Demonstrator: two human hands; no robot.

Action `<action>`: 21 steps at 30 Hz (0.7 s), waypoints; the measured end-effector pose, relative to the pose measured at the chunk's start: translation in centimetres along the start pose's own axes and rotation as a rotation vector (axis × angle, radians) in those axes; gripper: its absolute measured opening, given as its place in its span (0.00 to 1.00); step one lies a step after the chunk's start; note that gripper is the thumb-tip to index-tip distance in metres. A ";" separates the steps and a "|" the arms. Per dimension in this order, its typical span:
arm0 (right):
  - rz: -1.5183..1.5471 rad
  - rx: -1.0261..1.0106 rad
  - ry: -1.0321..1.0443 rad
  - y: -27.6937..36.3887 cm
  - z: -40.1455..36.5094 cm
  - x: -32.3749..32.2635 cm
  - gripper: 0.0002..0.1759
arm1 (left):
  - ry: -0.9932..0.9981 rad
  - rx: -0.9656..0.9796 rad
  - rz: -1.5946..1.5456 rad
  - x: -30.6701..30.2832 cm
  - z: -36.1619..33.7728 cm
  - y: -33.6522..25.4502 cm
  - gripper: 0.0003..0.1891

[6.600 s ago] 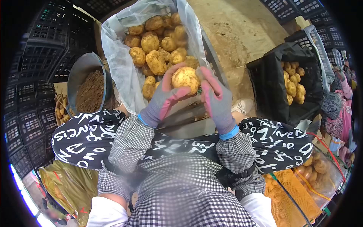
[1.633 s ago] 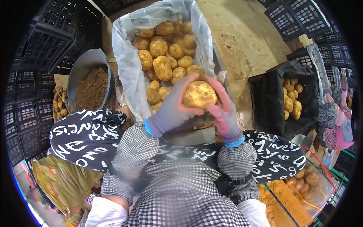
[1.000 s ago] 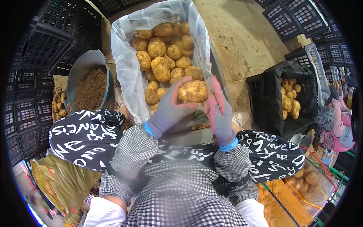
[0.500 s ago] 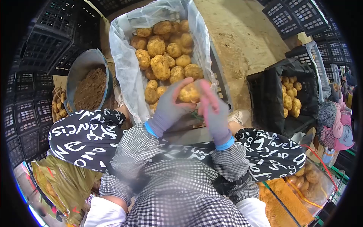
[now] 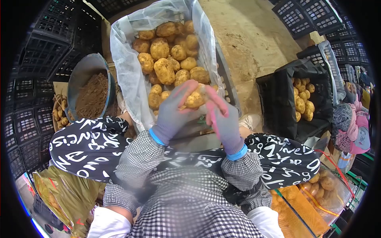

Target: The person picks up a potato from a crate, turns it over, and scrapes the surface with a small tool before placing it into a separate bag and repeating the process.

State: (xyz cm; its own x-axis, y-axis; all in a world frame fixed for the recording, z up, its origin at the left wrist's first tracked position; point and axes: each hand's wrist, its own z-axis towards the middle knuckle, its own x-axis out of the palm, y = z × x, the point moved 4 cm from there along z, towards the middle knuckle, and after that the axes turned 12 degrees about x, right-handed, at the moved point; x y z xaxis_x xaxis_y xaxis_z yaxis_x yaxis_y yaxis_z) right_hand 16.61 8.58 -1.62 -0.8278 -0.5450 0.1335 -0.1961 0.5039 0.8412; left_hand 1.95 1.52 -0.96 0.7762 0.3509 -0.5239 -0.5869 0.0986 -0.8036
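A yellow-brown potato point(image 5: 195, 99) sits between my two gloved hands, above the near end of a crate lined with white sheeting point(image 5: 126, 59). My left hand point(image 5: 176, 113), in a grey glove with pink fingertips, is closed around its left side. From the right, the bent fingers of my right hand point(image 5: 225, 121) press against the same potato; part of its surface is hidden by them. Many loose potatoes point(image 5: 164, 71) fill the crate just beyond my hands, some with soil on their skins.
To the left stands a bucket of soil point(image 5: 92, 95), with more potatoes point(image 5: 59, 113) beside it. On the right is a black-lined crate point(image 5: 274, 91) holding potatoes. Stacked black crates point(image 5: 51, 43) rise at far left. Another person point(image 5: 353, 123) is at the far right.
The view has shifted slightly, so the crate appears a little farther left. The potato stays between both hands, and the right fingers have changed position slightly against it.
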 end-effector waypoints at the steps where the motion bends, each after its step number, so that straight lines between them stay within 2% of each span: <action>1: -0.001 0.007 0.055 0.0 -0.4 0.3 0.25 | -0.019 0.013 -0.008 0.1 -0.1 0.1 0.39; 2: 0.001 0.015 0.111 -0.1 -0.7 0.6 0.26 | -0.035 0.024 -0.015 0.0 -0.2 0.3 0.38; 5: -0.015 -0.051 0.010 0.0 0.2 -1.0 0.27 | -0.015 0.028 0.016 0.0 -0.2 0.6 0.38; 8: -0.063 -0.094 0.068 -0.6 -0.3 0.2 0.27 | -0.029 0.019 0.003 0.4 -0.3 1.0 0.37; 10: -0.088 -0.155 0.072 -0.2 -0.6 0.4 0.26 | -0.038 -0.236 -0.342 0.6 -0.3 1.3 0.35; 11: -0.097 -0.185 0.074 0.1 -0.7 0.6 0.26 | -0.047 -0.298 -0.473 0.6 -0.2 1.2 0.34; 12: -0.003 -0.160 0.011 0.5 -0.5 -0.1 0.27 | -0.062 -0.363 -0.601 0.6 -0.2 1.2 0.33; 14: 0.180 -0.113 -0.117 1.7 0.2 -2.1 0.28 | -0.107 -0.352 -0.783 0.2 0.3 0.9 0.31; 17: -0.120 0.165 -0.076 0.9 0.9 -2.0 0.29 | -0.123 -0.566 -1.086 0.6 0.1 0.8 0.30; 20: 0.138 0.205 0.071 0.5 0.9 -1.2 0.28 | -0.136 -0.573 -1.049 0.8 0.0 1.7 0.35; 21: 0.163 0.213 0.082 0.4 0.9 -1.1 0.27 | -0.127 -0.520 -1.045 0.5 -0.1 2.0 0.32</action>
State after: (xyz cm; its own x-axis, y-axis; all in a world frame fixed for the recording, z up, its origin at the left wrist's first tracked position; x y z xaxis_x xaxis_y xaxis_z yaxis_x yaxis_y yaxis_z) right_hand 16.98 10.01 -1.93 -0.8141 -0.4929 0.3070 -0.1770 0.7141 0.6773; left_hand 1.23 1.80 -2.89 0.7794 0.4178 0.4668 0.5092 0.0115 -0.8606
